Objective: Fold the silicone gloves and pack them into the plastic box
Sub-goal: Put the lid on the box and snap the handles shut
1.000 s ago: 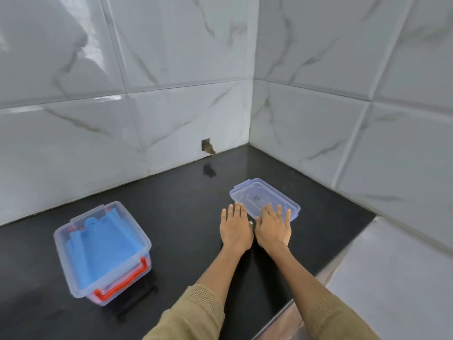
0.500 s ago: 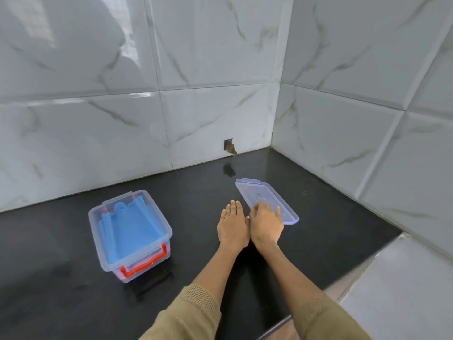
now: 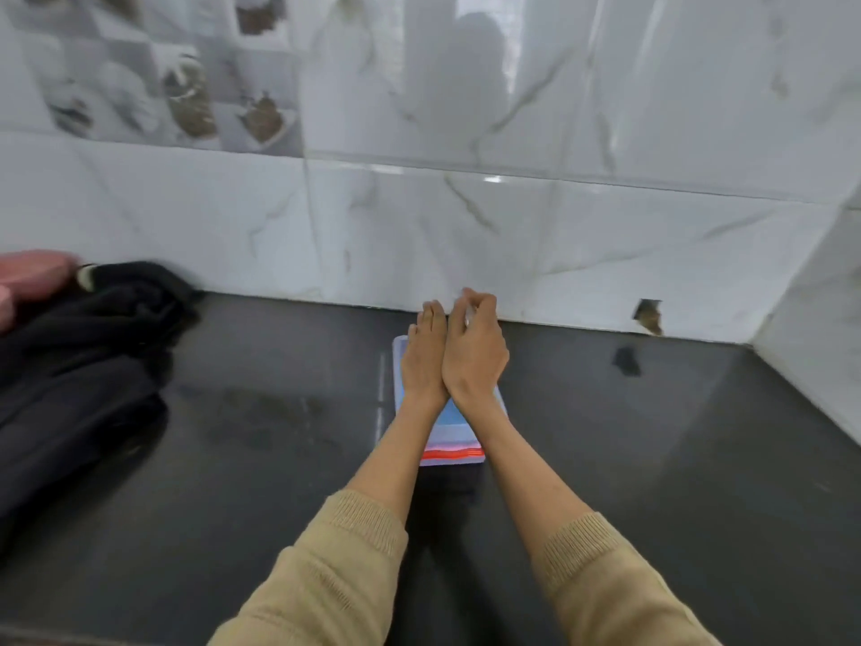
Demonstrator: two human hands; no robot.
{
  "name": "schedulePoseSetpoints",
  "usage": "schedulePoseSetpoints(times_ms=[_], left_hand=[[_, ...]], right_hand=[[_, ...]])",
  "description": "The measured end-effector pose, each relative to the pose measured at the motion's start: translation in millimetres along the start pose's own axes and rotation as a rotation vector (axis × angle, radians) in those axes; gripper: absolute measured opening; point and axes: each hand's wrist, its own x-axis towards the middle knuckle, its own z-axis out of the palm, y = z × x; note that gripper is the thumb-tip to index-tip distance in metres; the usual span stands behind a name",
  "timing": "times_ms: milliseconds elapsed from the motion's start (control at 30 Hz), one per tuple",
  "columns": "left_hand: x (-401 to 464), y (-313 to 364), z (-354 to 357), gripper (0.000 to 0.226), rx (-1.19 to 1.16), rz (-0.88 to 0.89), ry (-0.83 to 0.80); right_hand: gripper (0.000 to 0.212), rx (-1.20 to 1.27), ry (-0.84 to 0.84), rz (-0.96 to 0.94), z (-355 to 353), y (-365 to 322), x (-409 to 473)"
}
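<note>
The clear plastic box (image 3: pixel 454 459) with a red handle stands on the black counter (image 3: pixel 675 459), close to the back wall. Blue silicone gloves (image 3: pixel 449 419) show inside it between my wrists. A translucent lid (image 3: pixel 399 366) seems to lie on top, with only its left edge showing. My left hand (image 3: pixel 421 361) rests flat on the box top, fingers straight and together. My right hand (image 3: pixel 473 356) is pressed against the left one, its fingers curled at the far edge, apparently around the lid's rim. The view is blurred.
A heap of black cloth (image 3: pixel 79 347) lies at the left against the wall, with a pink object (image 3: pixel 28 272) behind it. The marble-tiled wall has a chipped hole (image 3: pixel 647 314) at the right, near the corner.
The view has swung left. Both hands have moved from the lid's spot near the corner to above the box. The lid is gone from the counter.
</note>
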Motion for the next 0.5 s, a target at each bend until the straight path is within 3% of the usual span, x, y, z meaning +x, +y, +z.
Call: schedulePoseSetpoints(times_ms=[133,200,300,500], left_hand=[[1,-23,-27,0.057,-0.213,-0.191,0.018],[0,-27,-32,0.056,-0.320,-0.275,0.062],[-2,-27,-31,0.060,-0.362,-0.393,0.131],[-8,-17,-9,0.050,-0.452,-0.478,0.066]], right_hand=[[0.044,0.306,0.095,0.004,25,-30,-16],[0.037,0.391,0.171,0.041,32,-31,-15],[0.024,0.372,0.261,0.178,34,-19,-5],[0.032,0.288,0.237,0.493,19,16,-7]])
